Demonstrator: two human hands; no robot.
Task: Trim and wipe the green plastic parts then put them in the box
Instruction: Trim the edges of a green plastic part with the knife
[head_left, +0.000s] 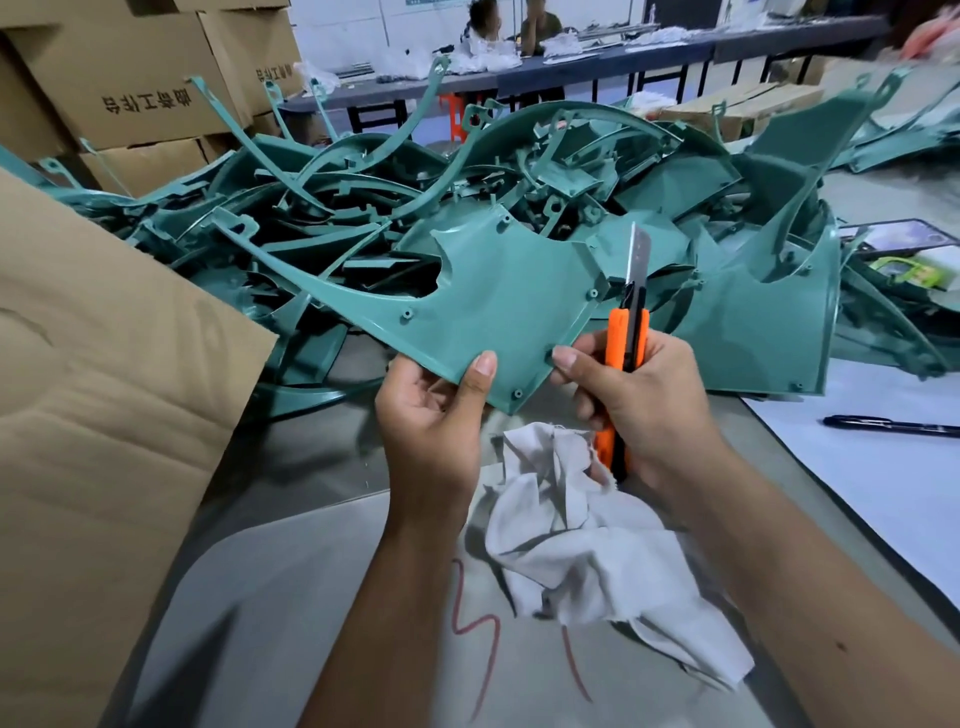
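While the left hand (431, 410) pinched the near edge of a green plastic part (498, 312), thumb on top, the right hand (639, 400) gripped an orange utility knife (626, 338) with its blade pointing up, and its thumb also pressed the part's edge. Held above the worktop (311, 571), the part sat in front of a heap of green parts (467, 171). A white cloth (582, 545) lay below the hands. Cardboard boxes (130, 78) at upper left carried printed characters, seen upside down and unreadable. Red scribbles (467, 613) marked the worktop, forming no legible word.
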